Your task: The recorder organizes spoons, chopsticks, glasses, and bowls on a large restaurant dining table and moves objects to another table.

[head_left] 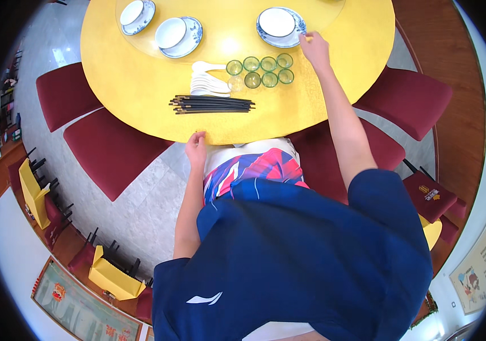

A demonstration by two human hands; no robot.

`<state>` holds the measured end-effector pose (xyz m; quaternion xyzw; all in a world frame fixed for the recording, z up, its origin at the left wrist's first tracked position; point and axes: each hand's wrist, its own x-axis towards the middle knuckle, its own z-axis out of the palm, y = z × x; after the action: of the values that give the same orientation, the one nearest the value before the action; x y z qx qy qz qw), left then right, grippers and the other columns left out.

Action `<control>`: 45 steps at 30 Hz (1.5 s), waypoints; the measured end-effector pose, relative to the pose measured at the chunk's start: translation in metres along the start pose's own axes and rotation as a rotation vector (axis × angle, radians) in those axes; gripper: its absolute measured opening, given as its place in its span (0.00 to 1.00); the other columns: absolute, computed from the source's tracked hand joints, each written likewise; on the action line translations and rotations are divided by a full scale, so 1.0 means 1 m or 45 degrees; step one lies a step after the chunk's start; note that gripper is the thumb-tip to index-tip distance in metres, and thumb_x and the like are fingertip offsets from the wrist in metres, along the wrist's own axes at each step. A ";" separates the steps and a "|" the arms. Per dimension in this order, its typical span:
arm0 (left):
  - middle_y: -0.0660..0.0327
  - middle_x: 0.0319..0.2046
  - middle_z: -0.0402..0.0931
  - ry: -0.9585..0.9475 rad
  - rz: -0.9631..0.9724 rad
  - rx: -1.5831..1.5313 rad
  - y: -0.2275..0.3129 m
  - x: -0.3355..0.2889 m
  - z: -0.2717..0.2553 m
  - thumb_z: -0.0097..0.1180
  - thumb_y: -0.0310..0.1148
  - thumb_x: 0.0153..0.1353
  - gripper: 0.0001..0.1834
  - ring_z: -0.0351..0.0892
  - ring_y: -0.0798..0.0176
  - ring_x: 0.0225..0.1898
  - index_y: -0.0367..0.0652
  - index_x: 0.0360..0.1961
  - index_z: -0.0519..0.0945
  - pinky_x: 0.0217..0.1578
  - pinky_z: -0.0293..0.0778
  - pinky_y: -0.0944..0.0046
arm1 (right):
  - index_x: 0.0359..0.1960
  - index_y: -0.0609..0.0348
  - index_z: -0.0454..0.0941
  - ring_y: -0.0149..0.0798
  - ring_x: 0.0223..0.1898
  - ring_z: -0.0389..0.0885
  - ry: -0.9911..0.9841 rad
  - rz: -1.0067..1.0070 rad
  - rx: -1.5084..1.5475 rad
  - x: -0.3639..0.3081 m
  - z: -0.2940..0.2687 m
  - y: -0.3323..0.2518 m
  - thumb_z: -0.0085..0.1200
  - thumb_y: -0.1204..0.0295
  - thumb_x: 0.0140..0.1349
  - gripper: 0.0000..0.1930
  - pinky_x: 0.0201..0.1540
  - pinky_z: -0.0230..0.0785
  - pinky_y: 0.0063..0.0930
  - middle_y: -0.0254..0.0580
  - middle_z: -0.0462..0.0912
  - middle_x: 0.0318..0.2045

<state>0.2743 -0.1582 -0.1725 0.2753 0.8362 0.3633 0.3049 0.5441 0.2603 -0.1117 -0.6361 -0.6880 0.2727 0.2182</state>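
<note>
My right hand reaches across the round yellow table to a blue-patterned white plate. Thumb and fingers are pinched at the plate's right rim. A white bowl sits on that plate. At the near table edge is my left hand, its fingers curled together, with nothing visible in them. Between the hands lie a bundle of black chopsticks, a row of white spoons and several green-tinted glasses in two rows. The far sides of both hands' fingers are partly hidden.
Two more plates, one blue-patterned and one further left, each carry a white bowl. A glass turntable covers the table's middle. Dark red chairs flank me on both sides. Yellow-covered tables stand behind, at left.
</note>
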 end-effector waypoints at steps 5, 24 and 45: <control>0.56 0.35 0.84 -0.014 0.021 -0.050 0.009 0.003 0.000 0.50 0.24 0.61 0.10 0.82 0.63 0.36 0.35 0.38 0.84 0.43 0.75 0.65 | 0.27 0.63 0.83 0.38 0.23 0.84 -0.358 0.083 -0.121 0.052 0.044 -0.022 0.53 0.51 0.58 0.24 0.35 0.77 0.32 0.45 0.84 0.20; 0.53 0.41 0.80 -0.079 -0.105 -0.724 0.134 0.134 -0.056 0.54 0.36 0.68 0.22 0.80 0.66 0.38 0.31 0.56 0.71 0.33 0.80 0.67 | 0.31 0.69 0.78 0.43 0.20 0.84 -0.621 -0.077 0.366 -0.109 0.144 -0.204 0.51 0.69 0.61 0.12 0.31 0.77 0.36 0.53 0.82 0.21; 0.59 0.24 0.77 -0.078 -0.162 -0.339 0.035 0.228 -0.126 0.47 0.39 0.71 0.20 0.76 0.70 0.22 0.29 0.44 0.79 0.19 0.75 0.67 | 0.37 0.69 0.74 0.35 0.18 0.78 0.307 0.946 0.517 0.058 0.038 -0.008 0.49 0.68 0.66 0.12 0.15 0.65 0.23 0.52 0.83 0.26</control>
<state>0.0417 -0.0375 -0.1467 0.1897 0.7867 0.4422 0.3867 0.5079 0.3139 -0.1375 -0.8118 -0.3147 0.3862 0.3047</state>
